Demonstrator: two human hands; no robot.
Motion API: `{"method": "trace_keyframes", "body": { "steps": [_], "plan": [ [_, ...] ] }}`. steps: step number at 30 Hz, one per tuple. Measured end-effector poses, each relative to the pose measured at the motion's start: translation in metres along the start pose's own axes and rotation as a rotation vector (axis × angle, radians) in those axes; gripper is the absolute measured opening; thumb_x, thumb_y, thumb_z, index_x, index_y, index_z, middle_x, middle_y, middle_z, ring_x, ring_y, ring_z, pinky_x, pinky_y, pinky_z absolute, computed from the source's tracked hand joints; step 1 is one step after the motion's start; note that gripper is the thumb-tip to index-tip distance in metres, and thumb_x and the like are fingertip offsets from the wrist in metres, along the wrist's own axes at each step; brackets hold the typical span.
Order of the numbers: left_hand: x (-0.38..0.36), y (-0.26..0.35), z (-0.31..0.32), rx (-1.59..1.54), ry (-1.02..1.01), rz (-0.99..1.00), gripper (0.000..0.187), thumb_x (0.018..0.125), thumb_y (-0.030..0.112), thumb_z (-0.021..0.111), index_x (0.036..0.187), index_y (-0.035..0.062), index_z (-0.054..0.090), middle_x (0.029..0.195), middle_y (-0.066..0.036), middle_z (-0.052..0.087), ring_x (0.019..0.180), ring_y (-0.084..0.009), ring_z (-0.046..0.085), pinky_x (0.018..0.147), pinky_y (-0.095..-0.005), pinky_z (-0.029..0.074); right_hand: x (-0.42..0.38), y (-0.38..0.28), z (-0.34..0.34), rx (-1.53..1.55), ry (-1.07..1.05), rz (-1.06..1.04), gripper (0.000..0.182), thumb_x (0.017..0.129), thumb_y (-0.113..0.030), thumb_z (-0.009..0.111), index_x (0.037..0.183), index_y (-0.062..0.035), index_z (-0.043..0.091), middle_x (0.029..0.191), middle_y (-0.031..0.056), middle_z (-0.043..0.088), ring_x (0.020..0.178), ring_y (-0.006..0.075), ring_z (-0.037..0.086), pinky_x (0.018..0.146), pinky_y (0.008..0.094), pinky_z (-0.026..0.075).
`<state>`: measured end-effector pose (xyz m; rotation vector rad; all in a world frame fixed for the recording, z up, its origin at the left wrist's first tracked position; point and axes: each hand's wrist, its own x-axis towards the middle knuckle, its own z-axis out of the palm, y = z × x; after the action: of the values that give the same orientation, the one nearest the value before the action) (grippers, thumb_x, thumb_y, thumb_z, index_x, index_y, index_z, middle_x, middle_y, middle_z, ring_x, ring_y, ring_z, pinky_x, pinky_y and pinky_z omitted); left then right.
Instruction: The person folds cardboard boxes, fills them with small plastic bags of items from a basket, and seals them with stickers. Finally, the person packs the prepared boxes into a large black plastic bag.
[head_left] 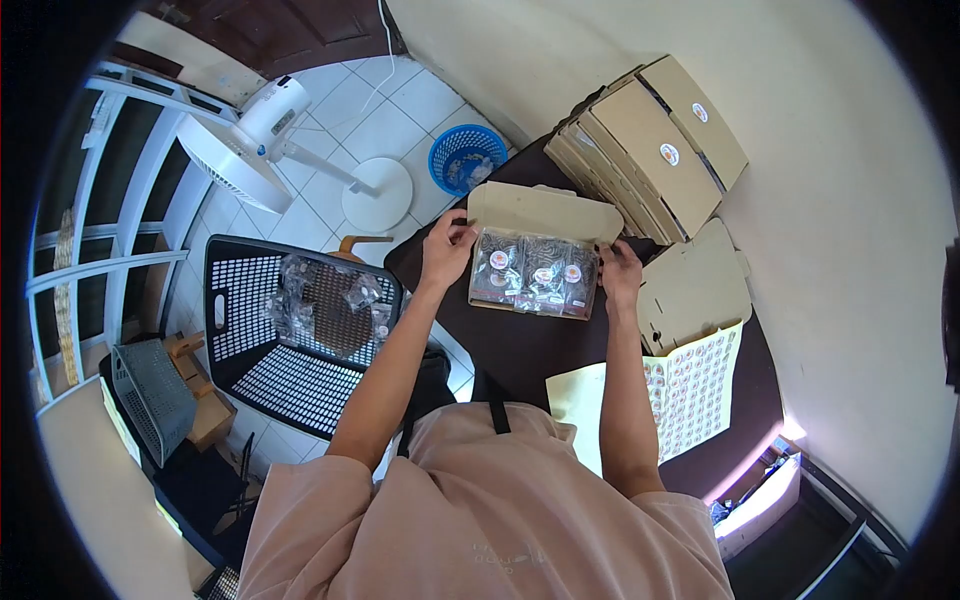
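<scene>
An open cardboard box (540, 206) lies on the dark table with its lid raised at the far side. Clear plastic packets (543, 276) with round stickers fill it side by side, their contents dark. At the box's left edge, near the lid fold, the fingers of my left hand (447, 250) are closed on the cardboard. My right hand (621, 275) grips the right edge, fingers bent over the side by the lid's corner. Both thumbs show only in part.
Stacked cardboard boxes (650, 150) stand against the wall, with a flat open box (695, 285) nearer me. A sticker sheet (690, 395) lies at right. Leftward are a black crate (290, 385) holding packets, a white fan (235, 160) and a blue basket (437, 160).
</scene>
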<state>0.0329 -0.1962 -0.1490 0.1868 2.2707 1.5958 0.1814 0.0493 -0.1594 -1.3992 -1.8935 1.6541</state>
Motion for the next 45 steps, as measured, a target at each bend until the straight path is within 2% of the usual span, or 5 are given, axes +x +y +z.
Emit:
{"method": "trace_keyframes", "body": {
  "steps": [13,26,31,42,45],
  "plan": [
    [0.002,0.005,0.008,-0.09,-0.07,-0.158,0.021,0.092,0.013,0.059,0.109,0.001,0.058,0.08,-0.011,0.07,0.077,-0.0147,0.069,0.066,-0.0267,0.051,-0.01,-0.023,0.004,0.171,0.009,0.077,0.025,0.087,-0.019,0.069,0.071,-0.0047,0.056,0.061,-0.0017,0.051,0.05,0.0059,0.045,0.043,0.0226,0.038],
    [-0.026,0.019,0.01,0.074,0.159,0.039,0.012,0.083,0.0,0.063,0.095,-0.0022,0.063,0.079,-0.012,0.054,0.066,-0.0188,0.06,0.056,-0.0294,0.055,-0.028,-0.026,0.0,0.016,0.045,-0.093,0.012,0.09,-0.012,0.062,0.083,-0.0037,0.056,0.075,0.0013,0.058,0.068,0.0079,0.054,0.054,0.0219,0.049],
    [-0.03,0.025,0.012,0.062,0.156,0.049,0.01,0.085,-0.001,0.061,0.095,-0.0027,0.061,0.083,-0.014,0.053,0.068,-0.0204,0.06,0.057,-0.0292,0.056,-0.023,-0.019,-0.003,-0.154,0.062,-0.187,0.013,0.088,-0.009,0.061,0.089,0.0026,0.055,0.074,0.0141,0.062,0.063,0.0203,0.06,0.061,0.0354,0.048],
    [-0.029,0.02,0.011,0.058,0.161,0.024,0.007,0.085,-0.002,0.059,0.092,-0.0035,0.058,0.082,-0.014,0.051,0.066,-0.0221,0.059,0.059,-0.031,0.056,-0.026,-0.03,0.009,-0.109,0.116,-0.314,0.01,0.087,-0.007,0.058,0.09,0.0029,0.055,0.076,0.018,0.062,0.07,0.0275,0.063,0.066,0.0373,0.048],
    [-0.031,0.016,0.008,0.166,0.084,0.034,0.006,0.09,0.001,0.057,0.093,-0.0048,0.055,0.089,-0.009,0.053,0.075,-0.0143,0.061,0.065,-0.0261,0.058,-0.024,-0.022,0.005,-0.146,0.119,-0.327,0.01,0.085,-0.006,0.058,0.089,0.0034,0.057,0.075,0.0175,0.062,0.07,0.0253,0.063,0.065,0.0361,0.047]
  ]
}}
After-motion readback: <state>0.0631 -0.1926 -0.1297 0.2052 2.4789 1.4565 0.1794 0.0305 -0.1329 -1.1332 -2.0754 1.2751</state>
